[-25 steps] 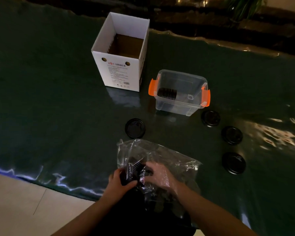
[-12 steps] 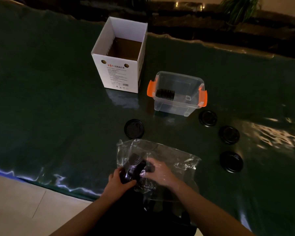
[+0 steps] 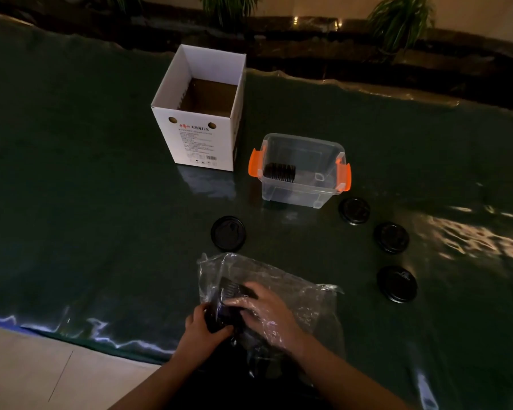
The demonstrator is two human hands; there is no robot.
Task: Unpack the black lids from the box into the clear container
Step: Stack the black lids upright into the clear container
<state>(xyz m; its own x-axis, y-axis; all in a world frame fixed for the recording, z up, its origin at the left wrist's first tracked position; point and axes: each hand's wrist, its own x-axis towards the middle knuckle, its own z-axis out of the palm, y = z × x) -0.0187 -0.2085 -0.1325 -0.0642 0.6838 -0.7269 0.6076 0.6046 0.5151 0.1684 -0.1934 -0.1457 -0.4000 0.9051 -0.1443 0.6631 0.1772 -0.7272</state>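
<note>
Dark table [image 3: 71, 202], white box [image 3: 200, 143] with Chinese print

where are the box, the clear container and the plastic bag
box [image 3: 200, 137]: head view, white printed front wall
clear container [image 3: 329, 149]: head view, far rim
plastic bag [image 3: 305, 297]: head view, crumpled right part
</note>
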